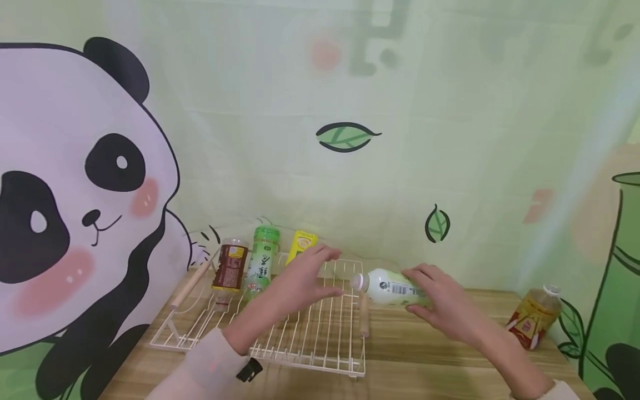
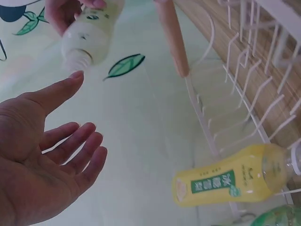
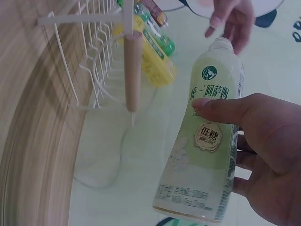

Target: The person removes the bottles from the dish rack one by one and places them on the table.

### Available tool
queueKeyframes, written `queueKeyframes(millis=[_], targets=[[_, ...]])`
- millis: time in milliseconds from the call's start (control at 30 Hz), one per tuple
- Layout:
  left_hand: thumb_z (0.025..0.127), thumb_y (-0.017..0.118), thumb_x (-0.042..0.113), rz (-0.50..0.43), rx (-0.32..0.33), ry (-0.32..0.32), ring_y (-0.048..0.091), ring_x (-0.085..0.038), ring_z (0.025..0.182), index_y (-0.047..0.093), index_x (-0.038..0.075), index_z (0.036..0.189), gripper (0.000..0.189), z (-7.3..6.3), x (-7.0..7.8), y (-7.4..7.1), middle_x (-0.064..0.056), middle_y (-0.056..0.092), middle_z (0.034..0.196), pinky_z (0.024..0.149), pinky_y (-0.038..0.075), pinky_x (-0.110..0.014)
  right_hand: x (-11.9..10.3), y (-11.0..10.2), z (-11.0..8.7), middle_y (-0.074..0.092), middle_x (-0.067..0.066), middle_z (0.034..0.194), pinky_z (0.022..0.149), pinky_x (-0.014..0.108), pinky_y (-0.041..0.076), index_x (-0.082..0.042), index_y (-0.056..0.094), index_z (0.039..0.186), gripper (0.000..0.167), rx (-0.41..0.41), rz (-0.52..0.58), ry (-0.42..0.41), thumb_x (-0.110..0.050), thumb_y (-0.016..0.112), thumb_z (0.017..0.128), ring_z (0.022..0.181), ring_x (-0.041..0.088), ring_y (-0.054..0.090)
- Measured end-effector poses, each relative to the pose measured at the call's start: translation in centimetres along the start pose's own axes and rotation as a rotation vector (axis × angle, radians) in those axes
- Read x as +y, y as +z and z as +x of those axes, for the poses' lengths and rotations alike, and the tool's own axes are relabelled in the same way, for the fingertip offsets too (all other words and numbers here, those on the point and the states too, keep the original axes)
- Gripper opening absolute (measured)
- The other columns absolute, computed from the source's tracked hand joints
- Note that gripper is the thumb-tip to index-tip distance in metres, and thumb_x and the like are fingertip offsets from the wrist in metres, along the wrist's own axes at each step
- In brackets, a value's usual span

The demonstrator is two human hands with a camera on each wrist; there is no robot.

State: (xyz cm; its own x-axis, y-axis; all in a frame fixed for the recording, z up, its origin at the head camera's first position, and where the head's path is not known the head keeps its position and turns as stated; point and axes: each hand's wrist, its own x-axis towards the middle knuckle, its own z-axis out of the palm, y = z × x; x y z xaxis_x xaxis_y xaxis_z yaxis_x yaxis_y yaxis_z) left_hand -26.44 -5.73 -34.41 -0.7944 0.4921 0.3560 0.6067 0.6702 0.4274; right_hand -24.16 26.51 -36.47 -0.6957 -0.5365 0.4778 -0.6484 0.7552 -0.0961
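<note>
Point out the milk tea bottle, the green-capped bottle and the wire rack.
Milk tea bottle (image 3: 207, 136): right wrist view, front label.
Green-capped bottle (image 1: 260, 260): head view, body.
Wire rack (image 1: 364, 318): head view, right wooden handle.

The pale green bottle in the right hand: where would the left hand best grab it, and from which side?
I'd take the pale green bottle by its narrow neck, coming from the person's left. It is held roughly sideways, neck pointing toward the left hand, and that slim part should suit a pinch; the right hand grips the wider body.
</note>
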Motion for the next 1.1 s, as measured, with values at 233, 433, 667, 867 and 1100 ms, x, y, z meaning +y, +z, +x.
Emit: queueKeyframes(millis=[233,433,667,867,1100], targets=[[0.091,0.087,0.030,-0.051,0.146,-0.084,0.057,-0.031,0.134,0.052,0.005,0.152,0.074,0.2,-2.8,0.1,-0.010,0.060,0.145,0.112,0.050,-0.046,1.6,-0.8,-0.8,0.063,0.012,0.122,0.088,0.052,0.060,-0.001,0.063,0.136,0.068,0.043,0.071,0.085,0.000,0.094,0.076,0.110,0.031,0.062],[0.091,0.086,0.030,-0.017,0.254,-0.159,0.056,-0.033,0.135,0.051,0.006,0.154,0.076,0.3,-4.9,0.7,-0.012,0.056,0.148,0.109,0.052,-0.050,3.5,-1.1,-1.8,0.065,0.012,0.123,0.085,0.052,0.060,-0.002,0.062,0.132,0.064,0.107,0.136,0.125,0.001,0.093,0.077,0.108,0.031,0.065],[0.089,0.089,0.029,-0.031,0.346,-0.266,0.057,-0.034,0.129,0.050,0.004,0.154,0.080,0.5,-6.9,1.7,-0.015,0.054,0.149,0.103,0.056,-0.048,5.6,-1.8,-3.1,0.068,0.016,0.123,0.081,0.043,0.057,0.000,0.059,0.135,0.063,0.159,0.154,0.174,-0.003,0.091,0.080,0.105,0.030,0.065],[0.088,0.089,0.029,-0.115,0.381,-0.362,0.056,-0.038,0.133,0.044,0.002,0.157,0.087,0.7,-8.1,2.7,-0.019,0.052,0.151,0.106,0.054,-0.053,7.0,-2.5,-4.4,0.063,0.026,0.134,0.094,0.069,0.049,0.001,0.054,0.143,0.066,0.119,0.243,0.349,-0.011,0.088,0.088,0.122,0.047,0.059],[0.089,0.088,0.030,-0.145,0.335,-0.458,0.058,-0.039,0.128,0.040,0.000,0.159,0.090,0.7,-9.5,4.4,-0.022,0.049,0.153,0.102,0.056,-0.054,9.0,-1.7,-6.0,0.060,0.031,0.138,0.097,0.072,0.046,0.002,0.051,0.145,0.068,0.134,0.274,0.473,-0.021,0.086,0.092,0.126,0.051,0.055]])
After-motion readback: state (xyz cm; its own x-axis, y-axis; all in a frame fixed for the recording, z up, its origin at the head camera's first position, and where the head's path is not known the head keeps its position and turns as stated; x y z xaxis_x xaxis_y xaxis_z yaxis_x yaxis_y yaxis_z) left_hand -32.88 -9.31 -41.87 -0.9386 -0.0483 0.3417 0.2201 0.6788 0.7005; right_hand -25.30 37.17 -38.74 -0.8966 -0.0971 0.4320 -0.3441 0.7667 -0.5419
